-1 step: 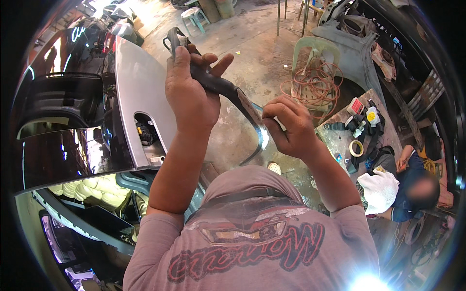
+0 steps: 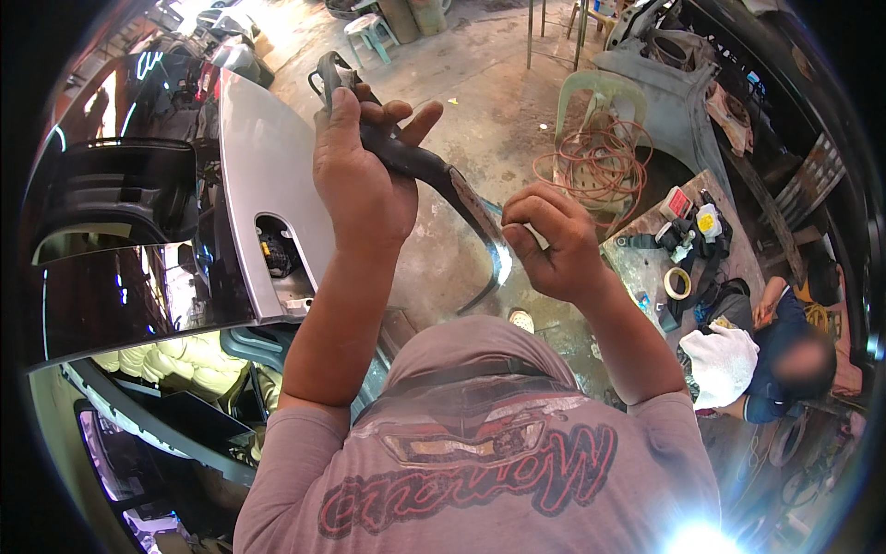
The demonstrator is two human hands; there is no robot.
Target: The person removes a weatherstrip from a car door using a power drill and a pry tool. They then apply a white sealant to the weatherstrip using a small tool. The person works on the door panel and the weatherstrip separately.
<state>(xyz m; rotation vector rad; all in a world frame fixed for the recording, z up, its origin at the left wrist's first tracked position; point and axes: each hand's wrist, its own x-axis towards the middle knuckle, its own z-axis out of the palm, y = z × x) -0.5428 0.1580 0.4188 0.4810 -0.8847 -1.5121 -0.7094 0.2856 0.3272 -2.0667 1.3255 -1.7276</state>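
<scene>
1. Curved black trim piece: suspended in front of the person's torso, above the concrete floor, between the two hands.

2. Left hand: grasping the trim near its upper end, thumb on the near side, fingers partly extended behind. This grip appears to bear the weight, leaving the lower length exposed.

3. Right hand: fingers curled, thumb drawn toward the index finger, just beside the trim's lower stretch. Whether it touches the trim or pinches something thin cannot be told; the placement suggests attention to that edge.

4. Long axis: oblique, descending from upper left to lower right, then hooking back toward lower left. The looped upper end points away from the person; the narrow lower tip turns back toward the body.

5. Surroundings: a pale body panel lies left of the left forearm. At right, the bench carries a tape roll, presumably placed there to be within reach.
</scene>
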